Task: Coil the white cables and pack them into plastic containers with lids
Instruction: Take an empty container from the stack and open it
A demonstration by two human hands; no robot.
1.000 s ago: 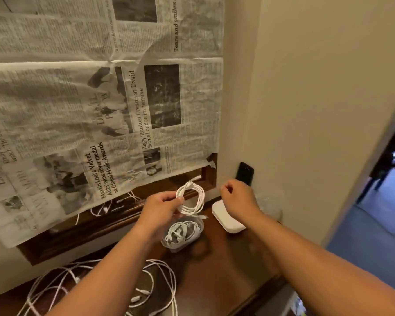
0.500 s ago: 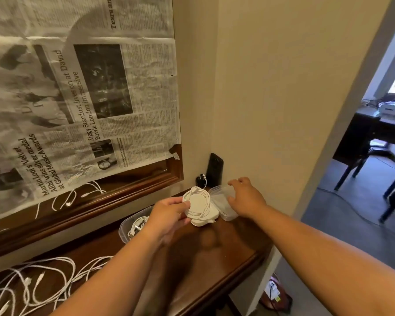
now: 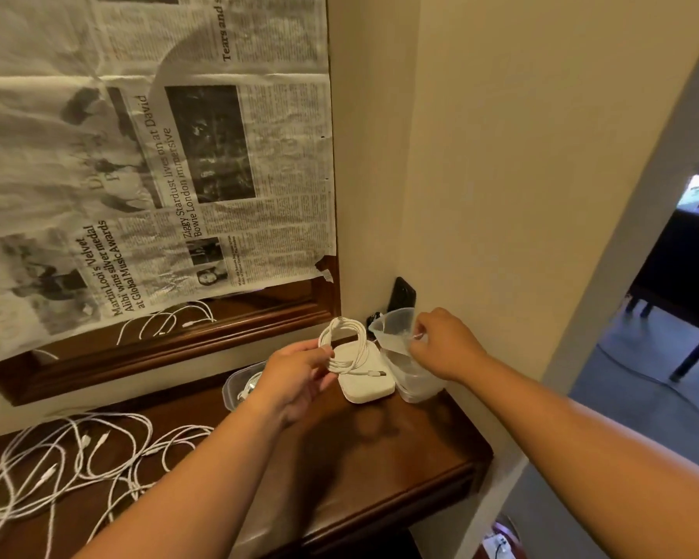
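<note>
The place looks like a room in a home. A dark polished wooden counter (image 3: 380, 457) lies under the fingers (image 3: 423, 323). Behind them is a wooden frame (image 3: 218, 336) covered with newspaper (image 3: 138, 155), between cream walls (image 3: 521, 155). To their right, a doorway opens onto blue carpet (image 3: 630, 381) and dark furniture (image 3: 678, 268).
</note>
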